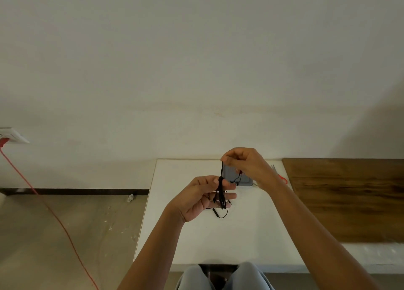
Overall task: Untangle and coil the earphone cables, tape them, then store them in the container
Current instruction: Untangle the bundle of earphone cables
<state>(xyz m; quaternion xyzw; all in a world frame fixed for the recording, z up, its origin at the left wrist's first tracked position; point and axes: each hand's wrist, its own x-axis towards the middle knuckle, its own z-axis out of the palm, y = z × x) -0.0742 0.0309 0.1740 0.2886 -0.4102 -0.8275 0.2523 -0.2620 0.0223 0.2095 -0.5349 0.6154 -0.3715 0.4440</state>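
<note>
Above the white table [196, 241], both hands pinching the earphone cable [221, 193].

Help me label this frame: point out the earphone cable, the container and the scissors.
earphone cable [222, 194]: head view, on the coiled black bundle.
container [248, 182]: head view, on its grey near-right corner.
scissors [281, 176]: head view, on the red handle.

A: Tally at the one white table [218, 241]?
B: Two hands, the left hand [201, 196] and the right hand [247, 165]; one black cable bundle [222, 193]; one grey container [247, 181]; one pair of scissors [282, 177]; one wooden board [349, 197]; one red cord [54, 211].
</note>
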